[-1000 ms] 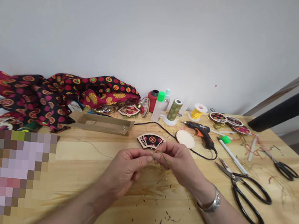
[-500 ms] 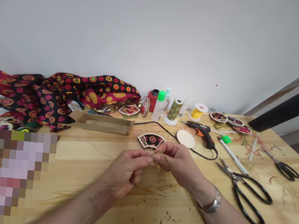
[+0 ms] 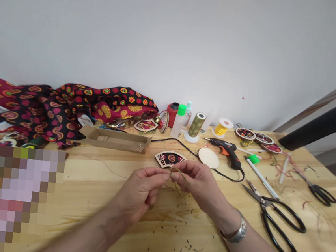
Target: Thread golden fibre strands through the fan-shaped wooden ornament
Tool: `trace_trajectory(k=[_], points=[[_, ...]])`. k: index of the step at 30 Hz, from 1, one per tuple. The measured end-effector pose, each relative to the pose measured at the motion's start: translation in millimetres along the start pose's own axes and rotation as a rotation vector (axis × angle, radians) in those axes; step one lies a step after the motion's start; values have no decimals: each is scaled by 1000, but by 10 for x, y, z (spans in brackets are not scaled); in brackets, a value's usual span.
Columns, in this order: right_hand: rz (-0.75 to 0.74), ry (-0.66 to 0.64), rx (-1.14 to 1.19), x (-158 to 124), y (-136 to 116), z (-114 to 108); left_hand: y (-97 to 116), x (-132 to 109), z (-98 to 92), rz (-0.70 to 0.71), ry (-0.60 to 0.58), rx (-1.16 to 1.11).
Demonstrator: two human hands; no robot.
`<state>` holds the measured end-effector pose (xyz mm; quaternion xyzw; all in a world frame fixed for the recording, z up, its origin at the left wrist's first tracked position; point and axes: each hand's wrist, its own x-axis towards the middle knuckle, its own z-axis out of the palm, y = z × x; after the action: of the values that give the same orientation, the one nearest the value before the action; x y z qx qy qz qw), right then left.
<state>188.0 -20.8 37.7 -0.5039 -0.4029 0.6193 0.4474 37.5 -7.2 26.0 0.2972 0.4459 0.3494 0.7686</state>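
Note:
My left hand (image 3: 146, 185) and my right hand (image 3: 194, 179) meet over the middle of the wooden table, thumbs and forefingers pinched close together. Between them runs a thin olive-green thread (image 3: 182, 174), looped over the right fingertips, with strands hanging below. Both hands are closed on it; its exact path between the fingertips is too small to make out. Just behind the fingers lies a fan-shaped wooden ornament (image 3: 170, 158) with dark patterned fabric inside its cut-out frame. Part of its lower right edge is hidden by my right hand. A pale round disc (image 3: 209, 158) lies behind the right hand.
Large black-handled scissors (image 3: 278, 219) lie right of my right forearm, smaller scissors (image 3: 323, 194) beyond. A glue gun (image 3: 225, 151) with its cord, an olive thread spool (image 3: 197, 127) and bottles stand behind. Left are an open cardboard box (image 3: 115, 141) and patterned fabric (image 3: 59, 107).
The hands stay pinched together, with the fingertips shifted slightly left. The thread's loop and hanging strands have shifted a little; the rest of the table looks the same.

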Motion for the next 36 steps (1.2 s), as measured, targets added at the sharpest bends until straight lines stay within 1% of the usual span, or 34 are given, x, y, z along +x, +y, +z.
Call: trace_trajectory(k=[3,8,12,16,20,23,26,28,31,34,36], points=[[-59,-3,-135,-8,-31,-16,3,9,-9,6,20,-11],[-206,3,-448,-28,-39,-71,2,31,-38,53,49,-4],[-307,16,-534,-83,-11,-45,13,41,-29,75,79,-4],[-528,36,-694,-180,25,46,22,41,-5,88,103,-22],[-723,-52,-944,-264,75,126,7,51,-2,113,122,-22],[-853,-76,-1145,-288,131,152,-9,58,-15,131,102,-20],[-956,-84,-1329,-278,190,152,-12,46,-22,95,55,8],[-981,-122,-1418,-262,218,141,-4,29,-15,54,42,-7],[-972,-160,-1474,-246,224,125,10,8,9,15,64,-73],[-949,-163,-1412,-251,185,108,15,9,31,7,100,-134],[-926,-110,-1297,-254,148,90,15,15,36,30,134,-168]])
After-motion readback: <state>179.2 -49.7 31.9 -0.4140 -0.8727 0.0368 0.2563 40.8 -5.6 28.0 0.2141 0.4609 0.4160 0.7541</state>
